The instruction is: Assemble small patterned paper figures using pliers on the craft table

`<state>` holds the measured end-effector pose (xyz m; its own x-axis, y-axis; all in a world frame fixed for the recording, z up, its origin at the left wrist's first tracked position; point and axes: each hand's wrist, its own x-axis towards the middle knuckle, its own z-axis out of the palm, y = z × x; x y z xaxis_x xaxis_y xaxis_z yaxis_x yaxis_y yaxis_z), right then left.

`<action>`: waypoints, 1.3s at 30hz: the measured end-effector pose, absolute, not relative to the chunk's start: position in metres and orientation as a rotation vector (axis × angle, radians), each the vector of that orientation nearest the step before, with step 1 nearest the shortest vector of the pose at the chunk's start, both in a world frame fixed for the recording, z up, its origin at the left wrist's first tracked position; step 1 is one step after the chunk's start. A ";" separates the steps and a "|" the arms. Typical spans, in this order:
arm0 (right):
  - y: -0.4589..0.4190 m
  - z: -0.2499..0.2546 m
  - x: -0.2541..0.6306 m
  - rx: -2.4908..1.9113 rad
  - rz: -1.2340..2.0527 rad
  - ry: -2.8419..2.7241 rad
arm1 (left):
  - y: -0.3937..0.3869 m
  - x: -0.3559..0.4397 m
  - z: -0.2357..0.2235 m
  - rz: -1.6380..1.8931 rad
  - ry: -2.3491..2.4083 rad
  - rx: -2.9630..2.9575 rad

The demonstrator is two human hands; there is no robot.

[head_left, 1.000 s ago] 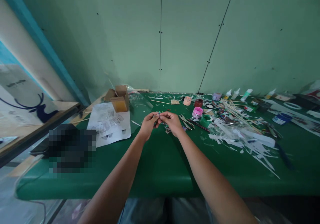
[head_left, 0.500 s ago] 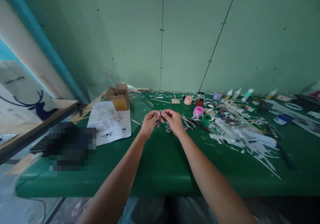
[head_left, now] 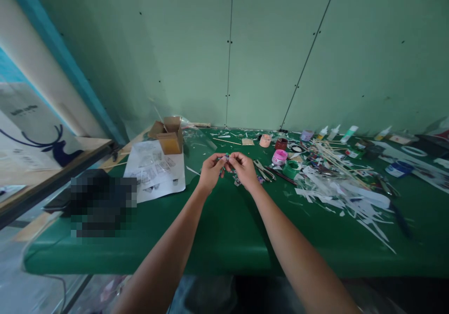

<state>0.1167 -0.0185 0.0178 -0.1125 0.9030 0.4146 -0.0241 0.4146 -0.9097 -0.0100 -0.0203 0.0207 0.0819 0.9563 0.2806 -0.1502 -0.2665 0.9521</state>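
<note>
My left hand (head_left: pixel 211 170) and my right hand (head_left: pixel 242 168) meet fingertip to fingertip above the green table (head_left: pixel 224 230). Both pinch one tiny greenish piece (head_left: pixel 226 156) between them; it is too small to name. A few more small coloured bits (head_left: pixel 237 181) lie on the cloth just under my right hand. Scissors (head_left: pixel 262 170) lie a little to the right of that hand.
Paint pots, pink (head_left: pixel 279 157), green (head_left: pixel 291 168), brown (head_left: pixel 280 144) and peach (head_left: pixel 265 140), stand behind the hands. White paper scraps and thin sticks (head_left: pixel 336 183) litter the right side. A printed sheet (head_left: pixel 156 173) and an open cardboard box (head_left: pixel 167 136) sit at the left. Small bottles (head_left: pixel 333 132) line the wall.
Both hands stay pinched together on the small piece, with only slight finger shifts. The view has drifted a little.
</note>
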 end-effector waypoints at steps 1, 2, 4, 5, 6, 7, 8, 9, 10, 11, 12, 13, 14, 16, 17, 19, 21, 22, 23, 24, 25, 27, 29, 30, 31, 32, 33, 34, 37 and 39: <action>-0.019 0.019 0.117 -0.824 0.972 -1.470 | -0.021 -0.010 0.021 1.400 0.889 1.359; -0.020 0.019 0.117 -0.823 0.977 -1.479 | -0.021 -0.010 0.021 1.407 0.894 1.366; -0.020 0.021 0.116 -0.833 0.974 -1.496 | -0.020 -0.011 0.020 1.420 0.916 1.359; -0.021 0.021 0.116 -0.837 0.970 -1.499 | -0.020 -0.011 0.020 1.423 0.931 1.346; -0.021 0.021 0.116 -0.837 0.966 -1.497 | -0.020 -0.012 0.020 1.426 0.945 1.330; -0.021 0.021 0.115 -0.836 0.963 -1.489 | -0.019 -0.012 0.019 1.428 0.957 1.313; -0.021 0.021 0.115 -0.836 0.961 -1.478 | -0.019 -0.012 0.019 1.430 0.968 1.298; -0.021 0.020 0.114 -0.837 0.960 -1.468 | -0.018 -0.012 0.018 1.431 0.976 1.287; -0.021 0.020 0.114 -0.839 0.958 -1.460 | -0.018 -0.013 0.018 1.431 0.983 1.279; -0.021 0.019 0.113 -0.847 0.946 -1.452 | -0.018 -0.013 0.018 1.432 0.989 1.276; -0.021 0.018 0.113 -0.864 0.923 -1.448 | -0.018 -0.013 0.017 1.433 0.994 1.278; -0.021 0.018 0.113 -0.890 0.889 -1.447 | -0.018 -0.013 0.017 1.435 0.997 1.284; -0.021 0.018 0.113 -0.921 0.848 -1.447 | -0.018 -0.012 0.017 1.439 0.995 1.290; -0.021 0.018 0.114 -0.978 0.765 -1.446 | -0.018 -0.012 0.017 1.448 0.980 1.299; -0.021 0.018 0.114 -0.997 0.729 -1.445 | -0.018 -0.012 0.017 1.449 0.971 1.302; -0.021 0.019 0.116 -1.017 0.671 -1.453 | -0.019 -0.011 0.017 1.444 0.960 1.318; -0.021 0.020 0.117 -1.040 0.619 -1.480 | -0.018 -0.011 0.016 1.442 0.959 1.351; -0.021 0.020 0.118 -1.054 0.597 -1.500 | -0.018 -0.011 0.015 1.446 0.957 1.367; -0.021 0.020 0.118 -1.064 0.577 -1.522 | -0.018 -0.011 0.015 1.450 0.953 1.381; -0.021 0.020 0.119 -1.069 0.560 -1.543 | -0.018 -0.011 0.014 1.454 0.950 1.389; -0.021 0.019 0.119 -1.070 0.542 -1.562 | -0.017 -0.011 0.014 1.456 0.949 1.394; -0.020 0.017 0.120 -1.063 0.510 -1.599 | -0.017 -0.011 0.013 1.455 0.948 1.402; -0.019 0.015 0.120 -1.053 0.478 -1.617 | -0.016 -0.011 0.013 1.449 0.948 1.414; -0.019 0.014 0.120 -1.048 0.464 -1.620 | -0.016 -0.011 0.012 1.446 0.944 1.419; -0.019 0.014 0.120 -1.044 0.451 -1.620 | -0.015 -0.011 0.012 1.442 0.938 1.424; -0.019 0.013 0.120 -1.040 0.437 -1.618 | -0.015 -0.011 0.012 1.438 0.932 1.427; -0.019 0.013 0.120 -1.037 0.422 -1.615 | -0.014 -0.012 0.011 1.435 0.927 1.427; -0.019 0.013 0.120 -1.035 0.409 -1.611 | -0.014 -0.012 0.011 1.435 0.924 1.424; -0.019 0.013 0.120 -1.035 0.383 -1.598 | -0.014 -0.012 0.010 1.435 0.929 1.420; -0.019 0.013 0.121 -1.032 0.373 -1.603 | -0.015 -0.012 0.010 1.434 0.936 1.426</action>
<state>0.1206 -0.0194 0.0133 0.0213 0.7766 0.6297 0.4193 0.5648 -0.7108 -0.0119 -0.0148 0.0105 0.0486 0.9423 0.3311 -0.0760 -0.3271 0.9419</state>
